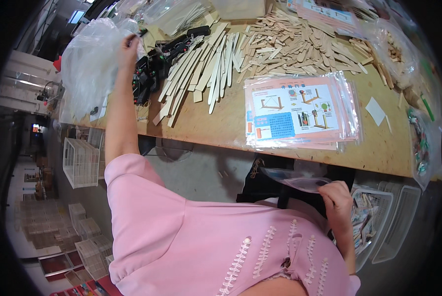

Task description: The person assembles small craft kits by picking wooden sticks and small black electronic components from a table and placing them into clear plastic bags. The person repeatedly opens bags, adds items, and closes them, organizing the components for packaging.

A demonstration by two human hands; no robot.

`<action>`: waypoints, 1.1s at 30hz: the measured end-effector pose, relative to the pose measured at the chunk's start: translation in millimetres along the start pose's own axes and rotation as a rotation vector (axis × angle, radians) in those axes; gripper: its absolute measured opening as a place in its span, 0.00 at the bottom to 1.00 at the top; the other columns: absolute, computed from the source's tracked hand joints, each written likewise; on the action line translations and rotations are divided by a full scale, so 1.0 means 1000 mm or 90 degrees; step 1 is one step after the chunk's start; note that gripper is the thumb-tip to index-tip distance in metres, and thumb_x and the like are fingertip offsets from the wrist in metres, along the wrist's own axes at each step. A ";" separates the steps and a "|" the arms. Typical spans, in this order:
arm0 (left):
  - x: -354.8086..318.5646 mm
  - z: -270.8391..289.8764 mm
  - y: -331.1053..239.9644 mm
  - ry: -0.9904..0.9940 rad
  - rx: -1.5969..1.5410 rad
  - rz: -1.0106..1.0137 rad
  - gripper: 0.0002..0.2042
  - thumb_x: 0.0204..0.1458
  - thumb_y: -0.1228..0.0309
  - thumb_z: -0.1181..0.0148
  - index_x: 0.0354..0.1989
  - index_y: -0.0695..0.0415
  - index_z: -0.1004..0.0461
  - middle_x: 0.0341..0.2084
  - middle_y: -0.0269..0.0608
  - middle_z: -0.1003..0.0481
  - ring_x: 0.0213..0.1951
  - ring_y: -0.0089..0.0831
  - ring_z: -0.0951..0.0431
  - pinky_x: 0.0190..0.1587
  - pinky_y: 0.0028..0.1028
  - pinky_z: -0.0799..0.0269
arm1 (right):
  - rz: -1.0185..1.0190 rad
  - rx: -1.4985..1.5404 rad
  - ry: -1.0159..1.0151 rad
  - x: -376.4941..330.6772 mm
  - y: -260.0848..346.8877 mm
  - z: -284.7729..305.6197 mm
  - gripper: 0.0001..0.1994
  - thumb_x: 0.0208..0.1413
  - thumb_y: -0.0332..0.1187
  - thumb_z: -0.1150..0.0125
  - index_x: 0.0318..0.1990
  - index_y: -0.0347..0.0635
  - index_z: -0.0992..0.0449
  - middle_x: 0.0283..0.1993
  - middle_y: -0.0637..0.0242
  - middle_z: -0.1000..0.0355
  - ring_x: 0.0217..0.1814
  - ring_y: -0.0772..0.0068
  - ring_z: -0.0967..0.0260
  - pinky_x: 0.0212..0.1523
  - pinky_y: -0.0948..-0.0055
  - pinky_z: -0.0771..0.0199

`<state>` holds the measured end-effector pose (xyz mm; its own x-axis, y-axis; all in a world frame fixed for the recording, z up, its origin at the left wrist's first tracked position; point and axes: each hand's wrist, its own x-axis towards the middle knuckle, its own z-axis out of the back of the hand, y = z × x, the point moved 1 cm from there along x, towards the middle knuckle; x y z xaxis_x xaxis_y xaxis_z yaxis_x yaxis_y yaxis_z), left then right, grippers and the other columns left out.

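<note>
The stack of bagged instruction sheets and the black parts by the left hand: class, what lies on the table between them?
In the head view, long pale wooden slats lie fanned on the table between the sheet stack and black parts by the left hand.

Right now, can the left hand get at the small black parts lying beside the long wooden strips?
Probably yes: the left hand is stretched out right next to the black parts, nothing lies between them, though its grip already pinches something small.

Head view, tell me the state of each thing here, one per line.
left hand: raised, pinching a small dark part
right hand: holding clear bag, open
wooden sticks: loose, spread out flat
instruction sheets: bagged, stacked flat
large plastic bag: crumpled, bulging
white basket: on the floor, upright
</note>
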<state>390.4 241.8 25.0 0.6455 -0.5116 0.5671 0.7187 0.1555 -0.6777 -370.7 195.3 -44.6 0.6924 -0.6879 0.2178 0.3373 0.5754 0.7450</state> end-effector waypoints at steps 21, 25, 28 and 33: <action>0.037 0.044 -0.129 -0.069 -0.686 0.078 0.14 0.61 0.82 0.41 0.56 0.66 0.25 0.49 0.52 0.21 0.47 0.36 0.17 0.51 0.29 0.16 | 0.024 -0.053 -0.030 -0.005 -0.005 0.002 0.09 0.45 0.17 0.31 0.34 0.35 0.22 0.48 0.52 0.25 0.54 0.45 0.28 0.53 0.56 0.25; -0.045 -0.016 -0.193 0.066 -0.687 0.073 0.17 0.63 0.80 0.44 0.60 0.66 0.28 0.53 0.54 0.24 0.51 0.35 0.19 0.54 0.25 0.18 | 0.038 -0.055 -0.047 0.005 0.003 0.003 0.09 0.46 0.18 0.30 0.34 0.36 0.22 0.51 0.52 0.26 0.57 0.44 0.29 0.56 0.56 0.26; -0.117 -0.050 -0.242 0.131 -0.711 0.126 0.19 0.64 0.78 0.44 0.63 0.65 0.31 0.54 0.52 0.24 0.52 0.31 0.20 0.52 0.21 0.19 | 0.075 -0.026 -0.053 0.015 0.009 0.004 0.08 0.47 0.19 0.30 0.35 0.36 0.22 0.54 0.52 0.26 0.59 0.44 0.29 0.58 0.57 0.26; -0.214 -0.078 -0.287 0.231 -0.741 0.197 0.23 0.62 0.75 0.38 0.66 0.62 0.31 0.54 0.45 0.24 0.49 0.30 0.21 0.53 0.24 0.20 | 0.101 0.015 -0.023 0.028 0.016 0.003 0.07 0.48 0.20 0.30 0.34 0.36 0.23 0.58 0.50 0.27 0.62 0.43 0.30 0.61 0.56 0.29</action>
<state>26.3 240.8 61.7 0.5053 -0.8182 0.2744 -0.2233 -0.4311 -0.8742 -347.8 184.2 -24.9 0.7125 -0.6051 0.3553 0.2107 0.6675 0.7141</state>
